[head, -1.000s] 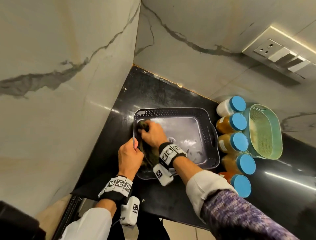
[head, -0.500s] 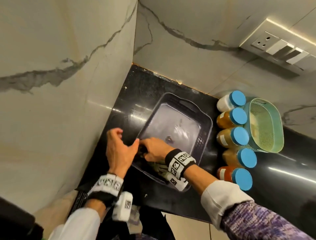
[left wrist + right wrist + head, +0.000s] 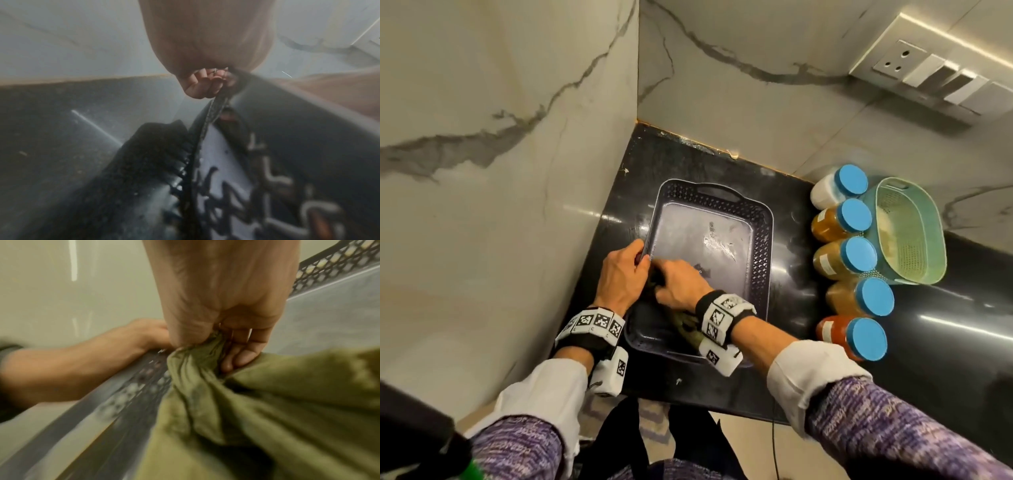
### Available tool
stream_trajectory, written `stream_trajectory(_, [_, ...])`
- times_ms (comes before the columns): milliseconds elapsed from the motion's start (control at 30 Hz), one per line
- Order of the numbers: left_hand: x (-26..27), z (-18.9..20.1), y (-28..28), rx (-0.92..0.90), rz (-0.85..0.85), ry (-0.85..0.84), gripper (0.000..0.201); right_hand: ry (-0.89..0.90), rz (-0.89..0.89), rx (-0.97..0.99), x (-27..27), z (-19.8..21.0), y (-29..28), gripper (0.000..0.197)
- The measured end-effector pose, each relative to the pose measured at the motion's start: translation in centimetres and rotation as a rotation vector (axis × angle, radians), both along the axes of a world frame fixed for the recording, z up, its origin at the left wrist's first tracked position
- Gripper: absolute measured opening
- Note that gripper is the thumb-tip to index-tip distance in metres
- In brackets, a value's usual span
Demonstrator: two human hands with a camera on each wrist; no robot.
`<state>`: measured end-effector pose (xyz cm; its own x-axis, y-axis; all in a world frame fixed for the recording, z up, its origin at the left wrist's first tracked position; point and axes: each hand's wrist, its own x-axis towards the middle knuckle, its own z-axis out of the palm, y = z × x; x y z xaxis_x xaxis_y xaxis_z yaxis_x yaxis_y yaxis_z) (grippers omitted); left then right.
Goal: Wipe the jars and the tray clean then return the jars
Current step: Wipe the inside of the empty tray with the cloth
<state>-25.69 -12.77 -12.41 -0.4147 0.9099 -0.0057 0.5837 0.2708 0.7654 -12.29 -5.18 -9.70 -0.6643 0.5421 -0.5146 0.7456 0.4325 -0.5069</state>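
- the left hand (image 3: 621, 274) is gripping the near-left rim of the dark grey rectangular plastic tray (image 3: 760, 246) with perforated walls; in the left wrist view its curled fingers (image 3: 202, 86) are wrapping over the tray's edge.
- the right hand (image 3: 681, 282) is sitting just inside that same rim, right beside the left hand, with its fingers (image 3: 242, 352) bunching and clutching a crumpled olive-green cloth (image 3: 267, 410).
- the cloth is trailing from the right hand's grip back toward the person, over the tray's floor and under the right wrist (image 3: 688, 329).
- the tray is lying on the black polished stone countertop (image 3: 784, 390), set into the corner of two marble-patterned walls; away from the hands its bare floor is showing streaks and a few dark specks.
- to the right of the gripped tray, well apart from both hands, five clear jars with blue round lids (image 3: 856, 257) are standing in a row on the counter: one with white contents farthest, three amber ones in the middle, one reddish one nearest.
- just beyond the jars, touching the row, a pale green perforated oval plastic basket (image 3: 909, 233) is sitting on the counter.
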Motion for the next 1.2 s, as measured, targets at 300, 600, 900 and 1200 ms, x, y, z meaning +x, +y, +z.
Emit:
stream_trajectory(300, [1.9, 0.3, -0.3, -0.009, 0.125, -0.057, 0.021, 0.096, -0.457, 0.125, -2.7, -1.7, 7.7, 0.030])
stream_trajectory(600, [2.7, 0.3, 0.1, -0.042, 0.226, -0.089, 0.026, -0.161, 0.250, -0.101, 4.3, 1.1, -1.9, 0.047])
stream_trajectory(900, [2.2, 0.2, 0.2, -0.030, 0.088, -0.019, 0.011, -0.023, 0.115, -0.013, -0.5, 0.3, 4.2, 0.054])
stream_trajectory(1200, [2.8, 0.4, 0.1, -0.074, 0.198, -0.048, 0.024, 0.091, -0.536, 0.160, -5.5, -0.9, 11.8, 0.030])
